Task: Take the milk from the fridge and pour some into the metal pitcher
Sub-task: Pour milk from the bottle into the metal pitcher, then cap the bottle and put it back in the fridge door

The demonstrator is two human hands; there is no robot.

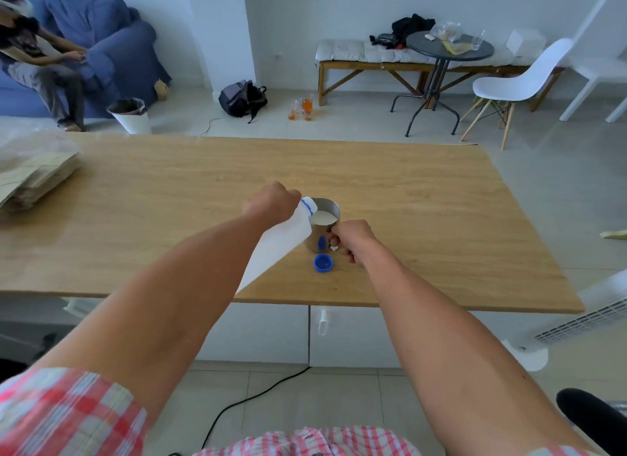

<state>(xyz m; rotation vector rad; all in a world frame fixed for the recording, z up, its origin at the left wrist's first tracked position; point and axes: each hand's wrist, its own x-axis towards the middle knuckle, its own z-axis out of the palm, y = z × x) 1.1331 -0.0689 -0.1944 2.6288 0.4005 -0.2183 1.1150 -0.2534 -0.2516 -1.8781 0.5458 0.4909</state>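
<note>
At frame centre, the left hand (271, 202) clamps the tilted milk bottle (276, 243) over the metal pitcher (322, 226) (already holding milk); right hand (353, 238) fingers grip its handle. Next, I judge: tip upright, recap.

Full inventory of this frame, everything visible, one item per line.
milk bottle: 1, white, tilted over pitcher
metal pitcher: 1, silver, table centre, milk inside
cap: 1, blue, on table near pitcher
table: 1, wood
cardboard stack: 1, tan, table's left edge
sofa: 1, blue, far left, a person seated
bin: 1, white, floor
backpack: 1, dark, floor
round table: 1, dark
chair: 1, white
left hand: holds bottle
right hand: holds pitcher handle
</note>
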